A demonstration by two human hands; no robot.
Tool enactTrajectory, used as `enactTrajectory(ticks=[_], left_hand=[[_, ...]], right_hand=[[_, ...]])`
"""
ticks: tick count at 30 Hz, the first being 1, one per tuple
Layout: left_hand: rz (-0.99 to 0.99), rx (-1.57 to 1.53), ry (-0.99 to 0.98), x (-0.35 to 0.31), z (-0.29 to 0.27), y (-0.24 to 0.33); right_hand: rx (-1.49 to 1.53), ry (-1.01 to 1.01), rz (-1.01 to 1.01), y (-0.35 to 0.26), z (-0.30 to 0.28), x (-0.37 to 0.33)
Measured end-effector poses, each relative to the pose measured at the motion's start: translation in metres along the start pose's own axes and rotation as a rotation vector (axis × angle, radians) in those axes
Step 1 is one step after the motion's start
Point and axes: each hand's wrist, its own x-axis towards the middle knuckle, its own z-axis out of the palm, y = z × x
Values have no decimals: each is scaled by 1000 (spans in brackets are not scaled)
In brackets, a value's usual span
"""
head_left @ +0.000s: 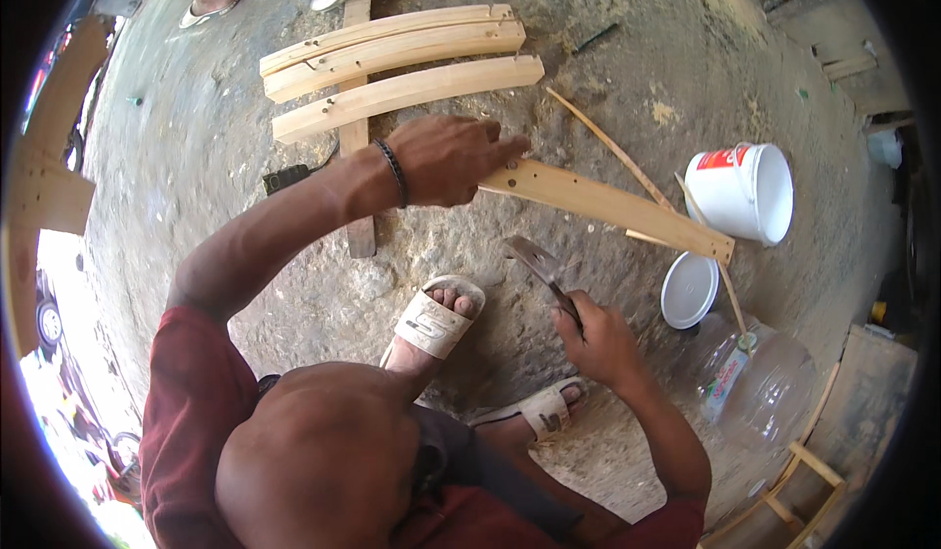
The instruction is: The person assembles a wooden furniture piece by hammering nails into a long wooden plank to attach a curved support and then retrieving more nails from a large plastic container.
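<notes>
the fingers of the left hand (446, 162) are curled down over one end of a pale wooden board (608, 206), gripping it, with the index finger stretched out along its top. the fingers of the right hand (600, 338) are wrapped round the handle of a hammer (534, 258), its head hanging near the board but apart from it.

the board slants from the left hand toward a white bucket (740, 191); its far end crosses thin wood strips (618, 152) just beside the bucket, and i cannot tell if the two touch. it looks stiff and fairly light, dry rather than slippery, not fragile, though it could split near the small dark holes at its ends. being long, it would likely tip or swing if held by one end only; the best hold seems to be across its flat edges, clear of any nail points. the hammer should feel head-heavy, so low on the handle suits it.

farther out, a round white lid (689, 291) and a big clear plastic bottle (755, 382) sit below the bucket. beyond the left hand, three curved wood pieces (412, 93) with nails lie across a flat plank (361, 238) on the rough floor (470, 353).
</notes>
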Motion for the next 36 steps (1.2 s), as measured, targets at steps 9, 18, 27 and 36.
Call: enactTrajectory(ticks=[9,18,27,36], left_hand=[[137,17,-147,56,-20,-56],[121,19,-110,67,-24,-67],[157,39,-34,43,-15,-58],[92,191,289,-35,18,22]], right_hand=[[106,-89,265,52,50,3],[169,-68,268,63,59,3],[303,-63,208,60,46,-1],[681,49,89,-28,-110,-40]])
